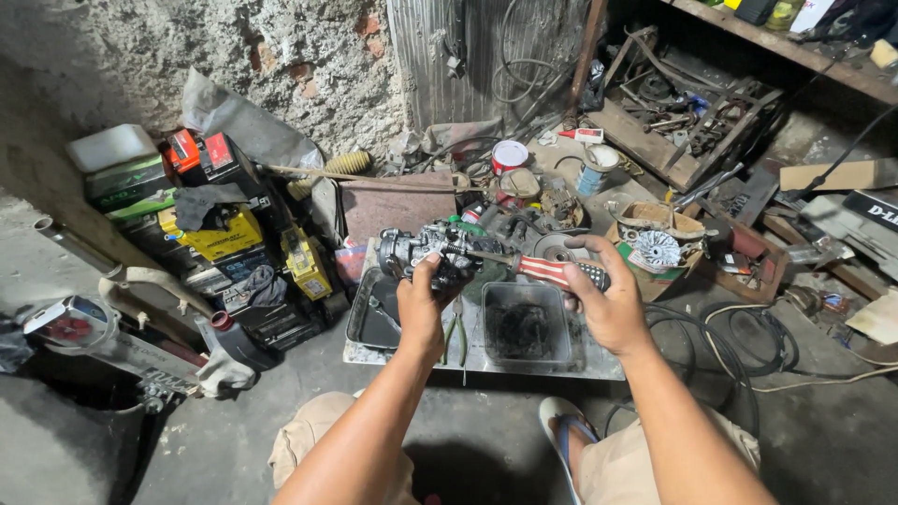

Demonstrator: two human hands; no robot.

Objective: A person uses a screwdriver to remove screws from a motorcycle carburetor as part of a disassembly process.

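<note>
My left hand (pixel 420 313) grips a grimy metal carburettor (pixel 426 252) from below and holds it up above a metal tray. My right hand (pixel 606 301) holds a screwdriver (pixel 552 271) by its red and white striped handle. The shaft points left, and its tip meets the carburettor's top right side. Both hands hover over the trays on the floor. My knees and a sandal show at the bottom edge.
On the floor below lie a flat metal sheet (pixel 486 360), a dark tray (pixel 369 323) holding tools, a square black tub (pixel 524 323) and green-handled pliers (pixel 456 339). Stacked batteries (pixel 224 234) stand left. Engine parts (pixel 655 248), cables (pixel 748 341) and a wooden crate (pixel 683 131) crowd the right.
</note>
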